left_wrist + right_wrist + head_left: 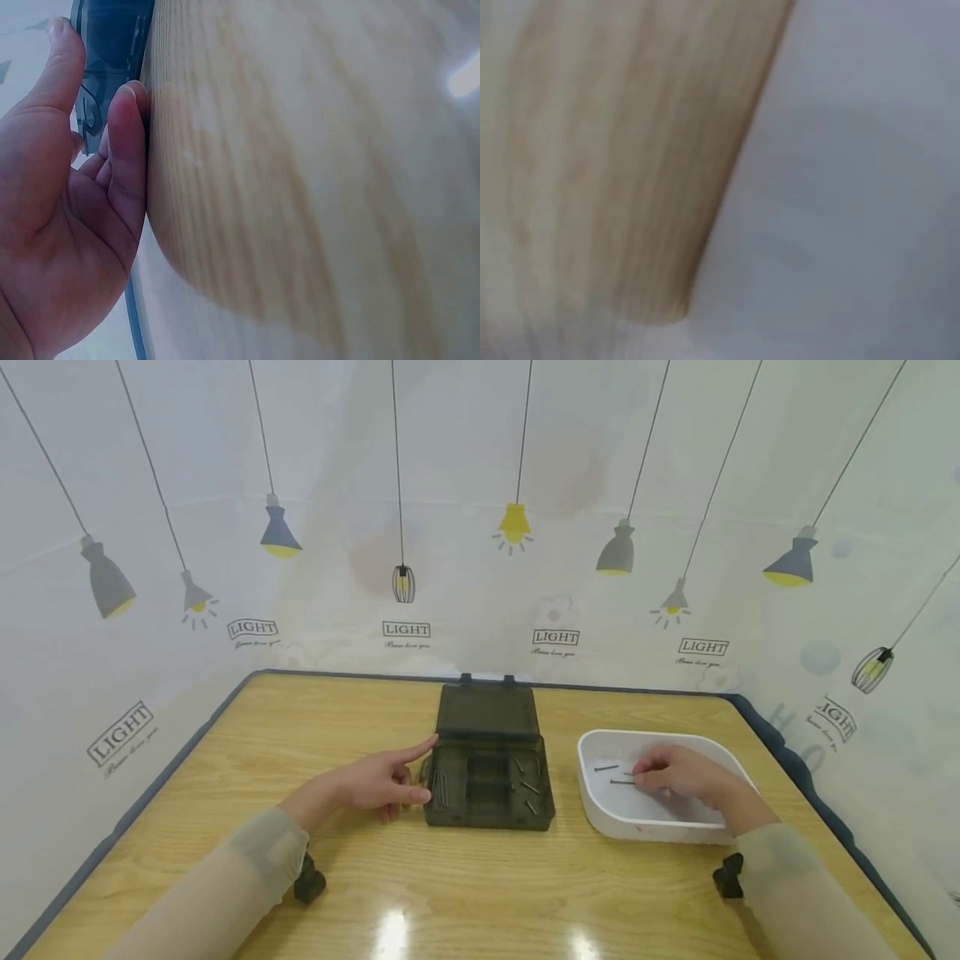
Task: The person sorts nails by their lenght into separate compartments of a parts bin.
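A dark see-through plastic case (pixel 489 818) lies on the table with its lid (pixel 487 708) raised at the back. Long screws (pixel 442 789) lie in its left compartment, and several shorter screws (pixel 530 787) are scattered in the right one. My left hand (pixel 371 783) is at the case's left side, index finger and thumb extended to its edge. In the left wrist view, the case (pixel 112 45) is beyond the fingertips. My right hand (pixel 686 777) reaches into a white tray (pixel 660 828), fingertips together beside thin screws (pixel 621 782); whether they pinch one is unclear.
The wooden table (pixel 360 893) has a dark border (pixel 795 777) along its back and right edges. A pale curtain (pixel 465 460) printed with lamps surrounds it. In the right wrist view, the white tray wall (pixel 840 210) fills one side, blurred.
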Demonstrator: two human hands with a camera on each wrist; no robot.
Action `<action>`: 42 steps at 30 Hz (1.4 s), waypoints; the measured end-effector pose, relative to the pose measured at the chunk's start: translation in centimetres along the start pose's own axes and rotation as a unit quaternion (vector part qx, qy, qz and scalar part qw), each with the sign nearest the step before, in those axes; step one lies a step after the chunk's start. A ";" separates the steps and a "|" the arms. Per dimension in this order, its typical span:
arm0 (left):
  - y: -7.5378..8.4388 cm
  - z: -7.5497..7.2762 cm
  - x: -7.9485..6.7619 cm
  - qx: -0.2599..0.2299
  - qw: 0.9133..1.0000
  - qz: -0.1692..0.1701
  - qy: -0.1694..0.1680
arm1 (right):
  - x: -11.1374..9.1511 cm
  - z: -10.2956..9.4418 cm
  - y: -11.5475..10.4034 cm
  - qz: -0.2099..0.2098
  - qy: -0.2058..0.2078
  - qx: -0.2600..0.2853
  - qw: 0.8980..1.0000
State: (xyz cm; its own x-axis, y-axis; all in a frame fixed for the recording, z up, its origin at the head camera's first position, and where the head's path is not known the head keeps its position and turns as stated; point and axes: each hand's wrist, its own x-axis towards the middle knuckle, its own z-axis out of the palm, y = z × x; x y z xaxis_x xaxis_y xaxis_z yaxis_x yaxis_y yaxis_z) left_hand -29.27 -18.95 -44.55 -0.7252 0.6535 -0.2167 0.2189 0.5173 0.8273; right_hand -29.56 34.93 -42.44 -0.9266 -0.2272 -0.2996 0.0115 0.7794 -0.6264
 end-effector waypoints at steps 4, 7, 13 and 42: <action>-0.1 0.0 0.1 -0.002 1.000 0.001 -0.001 | -0.4 -0.2 -0.6 -0.014 0.003 0.020 1.000; 0.1 0.0 0.0 -0.007 1.000 0.001 0.000 | -0.8 -0.3 -1.6 -0.020 0.004 0.034 0.999; 0.6 0.0 -0.3 -0.006 1.000 -0.001 0.001 | -1.7 -0.1 -3.7 -0.031 0.008 0.063 0.998; 0.7 0.2 -0.4 0.005 1.000 -0.004 0.003 | -2.6 1.2 -8.2 -0.081 0.021 0.143 0.986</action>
State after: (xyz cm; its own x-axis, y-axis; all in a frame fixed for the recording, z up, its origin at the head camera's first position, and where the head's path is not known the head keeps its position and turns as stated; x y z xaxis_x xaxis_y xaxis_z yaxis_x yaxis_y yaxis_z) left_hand -28.76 -18.75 -44.03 -0.7310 0.6462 -0.2193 0.2200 0.5274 0.8207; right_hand -26.78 28.43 -37.33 -0.9398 -0.3055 -0.1534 -0.0370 0.5369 -0.8428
